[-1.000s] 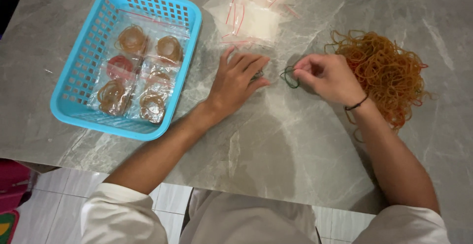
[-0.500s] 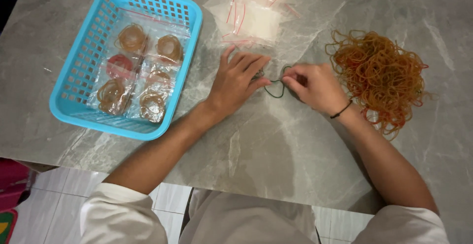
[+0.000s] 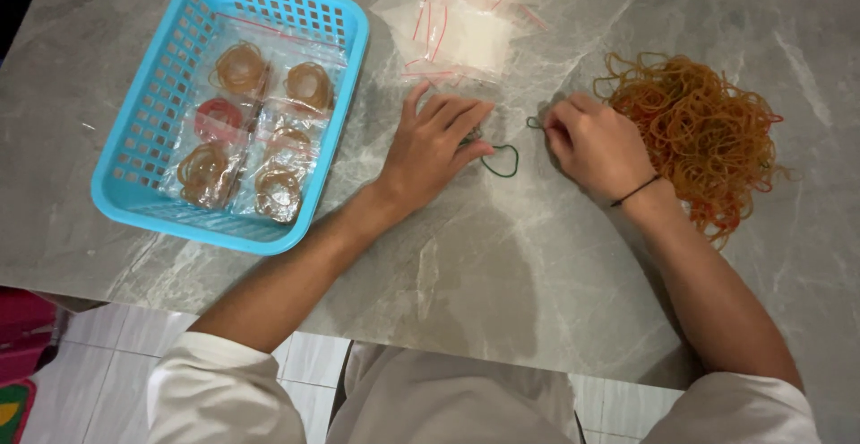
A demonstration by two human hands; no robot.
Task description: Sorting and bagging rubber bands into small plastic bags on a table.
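Two hands rest on the grey bench [image 3: 555, 301]: the left hand [image 3: 434, 144] lies flat, fingers spread, touching a green rubber band [image 3: 502, 161]; the right hand [image 3: 596, 144] curls, pinching another green band [image 3: 535, 122] beside the orange band pile [image 3: 708, 130].

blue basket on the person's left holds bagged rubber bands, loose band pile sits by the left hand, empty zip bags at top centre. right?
One slip: the loose rubber band pile sits by the right hand, not the left hand. The head view shows it. The rest holds: the blue basket on the person's left holds bagged rubber bands, and the empty zip bags lie at top centre.
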